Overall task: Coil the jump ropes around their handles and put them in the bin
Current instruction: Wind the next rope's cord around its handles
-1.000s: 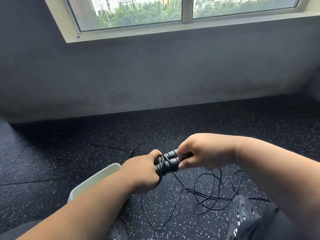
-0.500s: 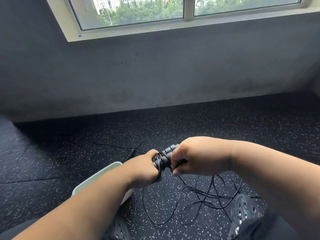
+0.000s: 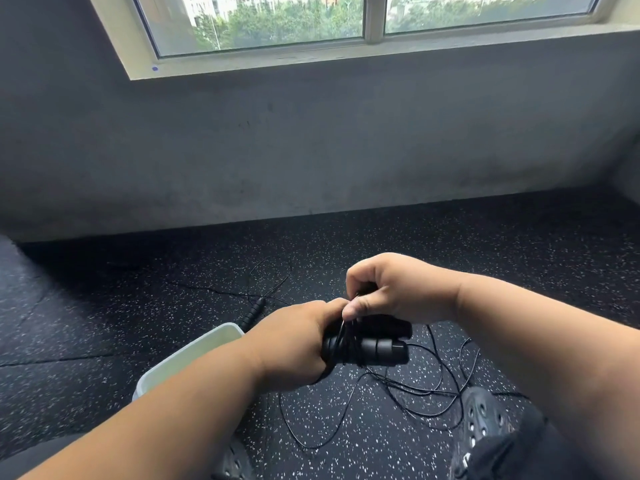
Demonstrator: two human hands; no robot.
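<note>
Black handles [image 3: 377,348], pale bin [image 3: 194,351], white-speckled black floor [image 3: 346,427]

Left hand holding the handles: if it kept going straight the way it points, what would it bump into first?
Probably the right hand, which pinches the cord right above the handles that the left hand grips. Depth is hard to judge, so it might slip just beneath it.

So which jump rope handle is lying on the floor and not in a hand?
The lone handle on the floor beyond the bin. The other two handles sit side by side in the left hand, cord wound round them.
</note>
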